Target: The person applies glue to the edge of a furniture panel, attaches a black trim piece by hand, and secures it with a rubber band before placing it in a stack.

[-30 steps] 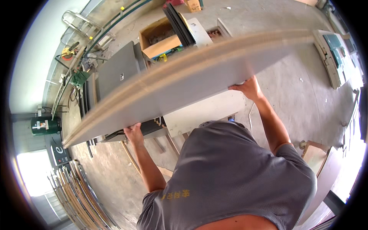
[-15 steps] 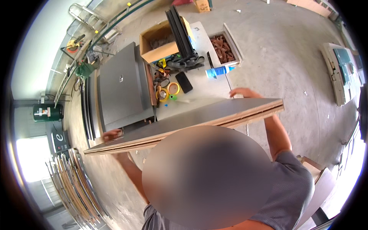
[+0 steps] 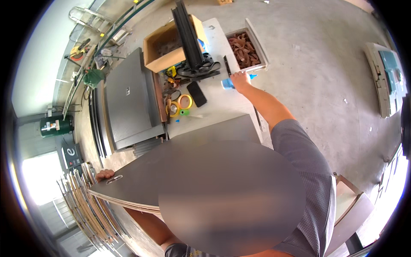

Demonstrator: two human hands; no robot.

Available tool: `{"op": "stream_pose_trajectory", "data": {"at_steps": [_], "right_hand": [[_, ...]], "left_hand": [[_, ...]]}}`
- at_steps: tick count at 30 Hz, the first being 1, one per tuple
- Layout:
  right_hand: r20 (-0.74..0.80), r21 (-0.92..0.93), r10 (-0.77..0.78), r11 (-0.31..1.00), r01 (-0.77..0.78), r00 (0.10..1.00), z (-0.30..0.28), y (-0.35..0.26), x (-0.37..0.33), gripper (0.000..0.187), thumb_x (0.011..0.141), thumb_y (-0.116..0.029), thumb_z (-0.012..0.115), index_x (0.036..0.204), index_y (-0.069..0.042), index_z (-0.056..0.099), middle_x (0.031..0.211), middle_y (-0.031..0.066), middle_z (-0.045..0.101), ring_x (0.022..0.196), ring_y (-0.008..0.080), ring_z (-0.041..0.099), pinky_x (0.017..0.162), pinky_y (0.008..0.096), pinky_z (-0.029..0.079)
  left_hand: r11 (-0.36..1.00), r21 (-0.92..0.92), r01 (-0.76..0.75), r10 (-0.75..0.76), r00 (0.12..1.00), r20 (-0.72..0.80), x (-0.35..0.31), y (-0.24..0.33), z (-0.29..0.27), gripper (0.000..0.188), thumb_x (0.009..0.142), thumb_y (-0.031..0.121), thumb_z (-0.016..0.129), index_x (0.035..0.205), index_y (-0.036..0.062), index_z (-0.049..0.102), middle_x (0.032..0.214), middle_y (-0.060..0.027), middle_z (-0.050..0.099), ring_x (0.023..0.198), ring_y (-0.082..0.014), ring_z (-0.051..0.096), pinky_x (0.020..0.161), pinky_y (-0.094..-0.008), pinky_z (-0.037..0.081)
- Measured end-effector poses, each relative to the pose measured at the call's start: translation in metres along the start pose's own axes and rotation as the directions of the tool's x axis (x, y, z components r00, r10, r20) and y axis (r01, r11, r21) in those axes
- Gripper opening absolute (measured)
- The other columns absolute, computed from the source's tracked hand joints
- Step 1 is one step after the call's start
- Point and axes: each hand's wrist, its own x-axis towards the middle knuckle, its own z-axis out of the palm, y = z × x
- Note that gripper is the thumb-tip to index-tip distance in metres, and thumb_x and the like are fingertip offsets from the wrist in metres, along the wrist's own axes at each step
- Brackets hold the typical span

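A large dark grey panel (image 3: pixel 143 171) with pale, layered edges lies tilted in front of me, its far end on the white table (image 3: pixel 201 115). The fingers of my left hand (image 3: pixel 104 174) curl over its left edge, close to a small label. Farther off, my right hand (image 3: pixel 241 81) is closed round a blue bottle (image 3: pixel 227 84) with a pointed nozzle, at the table's right edge. A long black tool (image 3: pixel 227 65) lies just beyond that hand. Part of the panel is hidden by the blurred oval.
On the table are a black phone (image 3: pixel 197 94), yellow tape rolls (image 3: pixel 185 101) and an open cardboard box (image 3: pixel 160 64) with black profiles. A drawer of brown strips (image 3: pixel 245 49) juts out at the right. Grey panels (image 3: pixel 132 94) stand left; wooden strips (image 3: pixel 85 205) lean nearby.
The panel has come down and turned so its broad grey face shows. My right hand has left the panel's right end and taken hold of the bottle; my left hand has shifted left and nearer.
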Motion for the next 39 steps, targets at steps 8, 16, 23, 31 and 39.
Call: {"op": "stream_pose_trajectory", "data": {"at_steps": [8, 16, 23, 31, 39], "right_hand": [[0.279, 0.591, 0.285, 0.702, -0.398, 0.917, -0.088, 0.064, -0.036, 0.04, 0.082, -0.034, 0.081, 0.11, -0.007, 0.074, 0.104, 0.0116, 0.076, 0.097, 0.0296, 0.074, 0.08, 0.0412, 0.06], [-0.172, 0.703, 0.503, -0.539, 0.464, 0.847, -0.329, 0.083, -0.205, 0.049, 0.097, -0.042, 0.069, 0.129, -0.007, 0.058, 0.123, 0.0091, 0.069, 0.107, 0.0212, 0.07, 0.092, 0.037, 0.059], [-0.741, 0.559, 0.275, -0.251, 0.79, 0.612, -0.52, -0.048, -0.325, 0.052, 0.106, -0.041, 0.052, 0.142, -0.002, 0.047, 0.139, 0.0163, 0.061, 0.129, 0.0301, 0.06, 0.107, 0.0464, 0.052], [-0.823, 0.555, 0.014, -0.189, 0.81, 0.568, -0.53, -0.289, -0.269, 0.045, 0.104, -0.034, 0.059, 0.137, -0.004, 0.052, 0.126, 0.0069, 0.066, 0.114, 0.0201, 0.067, 0.097, 0.0405, 0.058], [-0.806, 0.588, -0.053, 0.051, 0.807, 0.59, -0.52, -0.391, -0.248, 0.057, 0.087, -0.039, 0.083, 0.121, 0.002, 0.063, 0.109, 0.0092, 0.071, 0.102, 0.0176, 0.068, 0.094, 0.0341, 0.053]], "left_hand": [[0.977, 0.143, -0.158, 0.164, 0.986, -0.036, 0.012, -0.017, 0.0, 0.03, 0.101, 0.03, 0.059, 0.105, 0.0, 0.062, 0.084, -0.0128, 0.061, 0.075, -0.0226, 0.057, 0.072, -0.034, 0.049], [0.915, 0.323, -0.242, 0.313, 0.931, -0.19, 0.023, -0.021, 0.034, 0.05, 0.082, 0.045, 0.085, 0.096, 0.0063, 0.056, 0.078, -0.0068, 0.057, 0.073, -0.018, 0.056, 0.064, -0.0282, 0.046], [0.963, 0.172, -0.206, 0.253, 0.912, -0.323, 0.029, -0.02, 0.029, 0.045, 0.061, 0.022, 0.078, 0.097, -0.0007, 0.061, 0.09, -0.0122, 0.066, 0.081, -0.0213, 0.064, 0.074, -0.0316, 0.052], [0.996, 0.012, -0.088, 0.088, 0.966, -0.242, 0.026, 0.0, 0.04, 0.035, 0.067, 0.003, 0.09, 0.093, -0.0017, 0.068, 0.082, -0.0014, 0.065, 0.071, -0.0089, 0.058, 0.062, -0.0245, 0.047], [0.998, -0.061, -0.029, 0.02, 0.989, -0.146, 0.029, 0.009, 0.041, 0.035, 0.075, -0.001, 0.086, 0.104, -0.0065, 0.067, 0.093, -0.0087, 0.074, 0.081, -0.011, 0.067, 0.074, -0.0261, 0.057]]}}
